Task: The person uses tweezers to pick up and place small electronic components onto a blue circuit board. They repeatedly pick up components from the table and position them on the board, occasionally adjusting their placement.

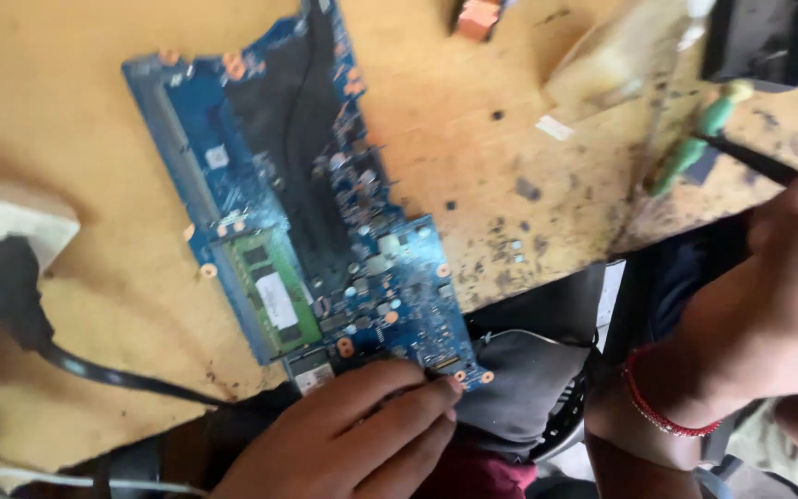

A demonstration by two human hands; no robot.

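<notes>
Blue circuit board (297,203) lies flat on the worn wooden table (76,111), its near corner hanging off the edge toward me. My left hand (353,444) pinches that corner, fingers closed on it. It looks thin, stiff, light and fragile, so I judge the bare edges safest to hold, away from the green memory stick (270,291). My right hand (778,314) is blurred; I cannot tell its grip, though a dark tool (750,159) shows by it. No containers visible.

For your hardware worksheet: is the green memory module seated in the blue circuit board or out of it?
Seated. The green memory module lies flat within the blue circuit board, near its lower edge, beside the left hand.
</notes>
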